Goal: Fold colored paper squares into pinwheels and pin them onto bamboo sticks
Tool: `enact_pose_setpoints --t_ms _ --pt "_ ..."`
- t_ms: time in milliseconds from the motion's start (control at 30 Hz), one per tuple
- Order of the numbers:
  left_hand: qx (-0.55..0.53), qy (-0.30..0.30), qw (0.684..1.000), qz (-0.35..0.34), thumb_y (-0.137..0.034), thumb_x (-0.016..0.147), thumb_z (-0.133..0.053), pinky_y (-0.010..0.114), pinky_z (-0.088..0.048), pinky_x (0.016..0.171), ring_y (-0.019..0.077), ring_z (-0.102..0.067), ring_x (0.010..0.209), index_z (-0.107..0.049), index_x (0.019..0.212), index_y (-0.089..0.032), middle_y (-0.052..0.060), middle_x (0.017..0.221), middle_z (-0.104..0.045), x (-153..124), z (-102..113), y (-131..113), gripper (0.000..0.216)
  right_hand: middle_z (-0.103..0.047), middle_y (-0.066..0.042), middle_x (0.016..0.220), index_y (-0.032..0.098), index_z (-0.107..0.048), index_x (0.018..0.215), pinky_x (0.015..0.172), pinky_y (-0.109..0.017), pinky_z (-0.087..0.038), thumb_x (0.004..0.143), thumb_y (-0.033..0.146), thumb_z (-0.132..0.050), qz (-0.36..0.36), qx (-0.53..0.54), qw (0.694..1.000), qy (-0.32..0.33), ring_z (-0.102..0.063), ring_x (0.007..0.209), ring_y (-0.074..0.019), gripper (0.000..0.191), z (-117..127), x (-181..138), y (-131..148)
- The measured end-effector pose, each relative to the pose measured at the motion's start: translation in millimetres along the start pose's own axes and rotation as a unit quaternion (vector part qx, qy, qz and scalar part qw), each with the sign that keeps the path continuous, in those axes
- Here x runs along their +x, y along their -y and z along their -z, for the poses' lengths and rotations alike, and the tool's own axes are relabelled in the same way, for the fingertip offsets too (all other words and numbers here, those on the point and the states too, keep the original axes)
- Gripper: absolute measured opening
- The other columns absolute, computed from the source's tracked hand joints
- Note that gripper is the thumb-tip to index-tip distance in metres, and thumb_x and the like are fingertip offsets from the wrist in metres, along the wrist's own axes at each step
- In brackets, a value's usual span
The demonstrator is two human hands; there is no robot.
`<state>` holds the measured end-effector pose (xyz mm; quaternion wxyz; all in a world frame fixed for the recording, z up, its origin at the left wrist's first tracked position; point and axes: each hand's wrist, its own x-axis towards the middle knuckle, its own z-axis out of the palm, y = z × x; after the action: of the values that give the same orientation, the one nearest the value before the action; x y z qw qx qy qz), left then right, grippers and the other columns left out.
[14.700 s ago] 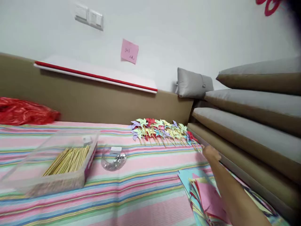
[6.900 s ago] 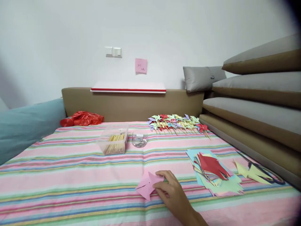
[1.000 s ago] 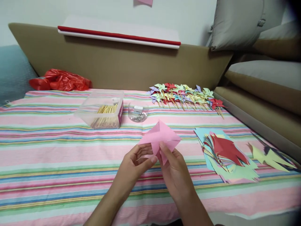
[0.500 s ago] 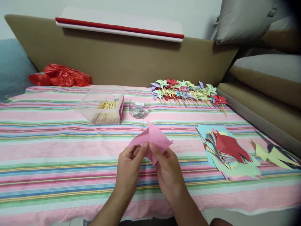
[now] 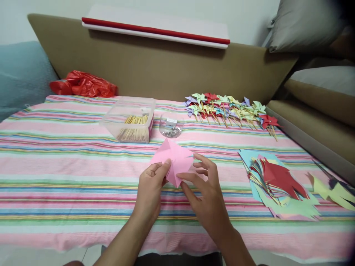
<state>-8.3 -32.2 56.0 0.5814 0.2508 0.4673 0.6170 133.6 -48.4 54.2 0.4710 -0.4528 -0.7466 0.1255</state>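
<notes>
Over the striped cloth I hold a pink sheet of paper (image 5: 177, 157), cut in from its corners like a pinwheel blank. My left hand (image 5: 151, 183) pinches it near the middle, the thumb on top and the fingers curled beneath. At the paper's lower corner, the thumb and index finger of my right hand (image 5: 208, 192) close on the tip. Its other fingers are bent apart by the right corner, where a slit shows. Beyond the paper sits a clear round dish (image 5: 172, 127) of small metal pieces, with a plastic box (image 5: 111, 120) of thin wooden sticks left of it.
Several finished paper pinwheels (image 5: 233, 109) on sticks lie at the back right. To the right, a stack of cut coloured paper (image 5: 283, 181) sits beside a yellow cut piece (image 5: 330, 188) and dark scissors (image 5: 338, 183). A red plastic bag (image 5: 88, 84) lies at the back left.
My right hand has shifted from the paper's middle to its lower corner, its fingers spreading. The left hand keeps its hold, and the paper has turned slightly. The whole view has swung left.
</notes>
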Motion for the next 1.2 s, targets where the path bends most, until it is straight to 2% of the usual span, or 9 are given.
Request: enact_pose_setpoints --t_ms 100,300,467,733,967,1200 --pt "0.012 0.001 1.0 0.006 -0.041 0.072 -0.083 0.021 -0.046 0.062 0.0108 -0.055 0.064 -0.069 0.073 -0.015 0.0 0.071 -0.065 0.2 1.0 2.2 0.029 -0.043 -0.007 0.144 0.029 -0.075 0.093 0.096 -0.05 -0.048 0.093 0.019 -0.062 -0.005 -0.006 1.0 -0.005 -0.05 0.122 -0.0282 0.016 2.2 0.8 -0.1" --pt "0.044 -0.003 0.999 -0.003 -0.042 0.074 -0.082 0.022 -0.047 0.063 0.0119 -0.056 0.066 -0.069 0.075 -0.015 -0.002 0.067 -0.061 -0.3 2.2 2.5 0.03 -0.044 -0.007 0.145 0.031 -0.075 0.097 0.096 -0.052 -0.048 0.095 0.024 -0.06 -0.032 0.014 0.999 -0.009 -0.051 0.122 -0.0292 0.017 6.1 1.2 -5.2" --pt "0.071 0.01 0.997 -0.02 -0.043 0.075 -0.081 0.022 -0.046 0.06 0.0116 -0.053 0.063 -0.067 0.071 -0.015 -0.002 0.065 -0.061 -4.4 -0.8 0.1 0.032 -0.046 -0.007 0.144 0.03 -0.074 0.1 0.096 -0.052 -0.048 0.096 0.024 -0.058 -0.04 0.024 0.999 -0.007 -0.05 0.126 -0.0293 0.018 6.4 1.4 -6.3" --pt "0.115 0.041 0.991 -0.061 -0.041 0.077 -0.079 0.023 -0.043 0.06 0.0122 -0.051 0.061 -0.061 0.061 -0.016 -0.002 0.061 -0.059 -10.9 -6.7 -3.5 0.034 -0.053 -0.006 0.135 0.032 -0.075 0.094 0.102 -0.049 -0.046 0.092 0.028 -0.065 -0.1 0.063 0.992 -0.042 -0.05 0.128 -0.0273 0.011 4.7 3.3 -5.8" --pt "0.124 0.069 0.987 -0.075 -0.037 0.081 -0.075 0.021 -0.039 0.056 0.0106 -0.045 0.055 -0.055 0.056 -0.018 -0.004 0.054 -0.051 -13.6 -9.1 -5.8 0.037 -0.053 -0.006 0.134 0.029 -0.075 0.089 0.108 -0.054 -0.039 0.088 0.034 -0.069 -0.175 0.096 0.978 -0.051 -0.049 0.131 -0.0294 0.008 3.1 3.6 -5.5" --pt "0.148 0.099 0.981 -0.082 -0.038 0.087 -0.069 0.021 -0.041 0.059 0.0113 -0.049 0.059 -0.06 0.06 -0.017 -0.003 0.056 -0.054 -14.9 -5.3 -1.9 0.035 -0.054 -0.008 0.13 0.026 -0.073 0.088 0.111 -0.051 -0.038 0.089 0.032 -0.067 -0.153 0.083 0.983 -0.057 -0.048 0.131 -0.0271 0.008 0.6 3.5 -2.9"
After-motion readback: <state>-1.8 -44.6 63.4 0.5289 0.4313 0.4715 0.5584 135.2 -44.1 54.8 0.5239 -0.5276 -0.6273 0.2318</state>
